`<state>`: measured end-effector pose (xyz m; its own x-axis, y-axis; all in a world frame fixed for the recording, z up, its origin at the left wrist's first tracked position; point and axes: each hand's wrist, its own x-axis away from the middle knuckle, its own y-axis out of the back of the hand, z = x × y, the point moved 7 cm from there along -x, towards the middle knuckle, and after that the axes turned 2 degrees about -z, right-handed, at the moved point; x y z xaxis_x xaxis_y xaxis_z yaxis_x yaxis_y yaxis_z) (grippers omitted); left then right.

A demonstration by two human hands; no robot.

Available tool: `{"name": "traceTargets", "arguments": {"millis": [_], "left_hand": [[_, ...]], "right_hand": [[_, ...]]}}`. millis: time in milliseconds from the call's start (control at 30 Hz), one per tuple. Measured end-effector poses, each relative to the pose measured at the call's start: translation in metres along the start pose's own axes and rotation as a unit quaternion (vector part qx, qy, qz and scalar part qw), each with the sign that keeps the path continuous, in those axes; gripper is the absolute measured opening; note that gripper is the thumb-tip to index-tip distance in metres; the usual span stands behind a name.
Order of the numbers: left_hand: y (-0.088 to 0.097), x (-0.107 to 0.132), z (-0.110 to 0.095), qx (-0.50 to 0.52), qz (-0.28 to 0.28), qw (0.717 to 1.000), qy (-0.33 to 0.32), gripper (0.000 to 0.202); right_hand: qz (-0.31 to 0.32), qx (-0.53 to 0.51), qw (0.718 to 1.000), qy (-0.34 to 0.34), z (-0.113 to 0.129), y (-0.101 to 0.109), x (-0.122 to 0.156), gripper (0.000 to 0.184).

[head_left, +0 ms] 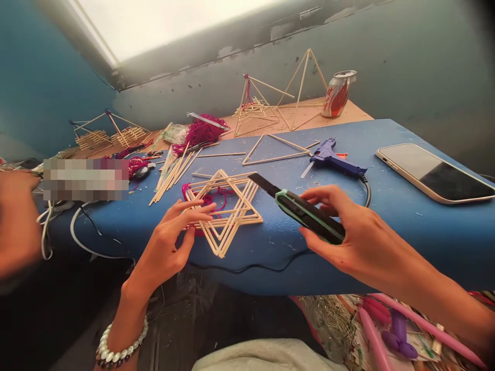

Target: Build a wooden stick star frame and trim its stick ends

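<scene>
While the utility knife (309, 215) is gripped by the curled fingers of the right hand (350, 229), its bared blade is pointed left towards the stick star (232, 222), which is laid at the near middle of the table (402, 247). The star's left side is covered by the loosely spread fingers of the left hand (168, 237); whether a stick is pinched cannot be told. Should the blade slip leftward, those fingers could be cut; by heavy pressure, thin sticks could be snapped. The red yarn (208, 198) seen through the star could also be snagged. At the far right, a drink can (337, 97) is stood; its contents are hidden. At the far left, whatever is held in the clear wrapper (176, 133) cannot be made out.
</scene>
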<state>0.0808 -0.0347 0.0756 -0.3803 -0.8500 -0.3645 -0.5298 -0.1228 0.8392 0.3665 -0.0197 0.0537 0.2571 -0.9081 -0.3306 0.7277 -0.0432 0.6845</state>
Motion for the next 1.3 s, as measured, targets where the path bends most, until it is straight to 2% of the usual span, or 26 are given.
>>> {"name": "traceTargets", "arguments": {"millis": [100, 167, 233, 333, 467, 600, 733, 833, 1100, 1300], "left_hand": [[0.002, 0.001, -0.023, -0.029, -0.036, 0.999, -0.003, 0.026], [-0.004, 0.000, -0.038, -0.075, -0.048, 0.996, -0.005, 0.026], [-0.012, -0.002, -0.045, -0.119, -0.050, 0.992, -0.004, 0.036], [-0.023, -0.004, -0.044, -0.142, -0.046, 0.989, 0.006, 0.039], [-0.029, -0.002, -0.037, -0.140, -0.058, 0.988, 0.005, 0.037], [-0.030, -0.002, -0.038, -0.144, -0.083, 0.986, -0.016, 0.036], [-0.031, -0.002, -0.042, -0.143, -0.119, 0.981, -0.051, 0.036], [-0.031, 0.000, -0.042, -0.137, -0.140, 0.979, -0.058, 0.032], [-0.031, 0.002, -0.044, -0.138, -0.156, 0.975, -0.072, 0.025], [-0.031, 0.006, -0.044, -0.148, -0.160, 0.972, -0.092, 0.030]], "right_hand": [[-0.005, 0.025, 0.999, 0.047, 0.000, 0.002, 0.010, 0.023], [-0.023, 0.083, 0.992, 0.097, 0.000, 0.006, 0.015, 0.023], [-0.020, 0.140, 0.979, 0.148, 0.000, 0.006, 0.017, 0.022], [-0.021, 0.212, 0.952, 0.220, 0.000, 0.002, 0.016, 0.017], [-0.037, 0.275, 0.915, 0.293, 0.004, -0.006, 0.015, 0.024], [-0.044, 0.295, 0.901, 0.315, 0.004, -0.011, 0.011, 0.023], [-0.066, 0.273, 0.891, 0.357, 0.009, -0.012, 0.007, 0.018], [-0.066, 0.267, 0.892, 0.359, 0.012, -0.014, 0.002, 0.014], [-0.075, 0.269, 0.899, 0.337, 0.010, -0.019, 0.003, 0.024], [-0.070, 0.279, 0.909, 0.301, 0.007, -0.026, 0.009, 0.051]]}}
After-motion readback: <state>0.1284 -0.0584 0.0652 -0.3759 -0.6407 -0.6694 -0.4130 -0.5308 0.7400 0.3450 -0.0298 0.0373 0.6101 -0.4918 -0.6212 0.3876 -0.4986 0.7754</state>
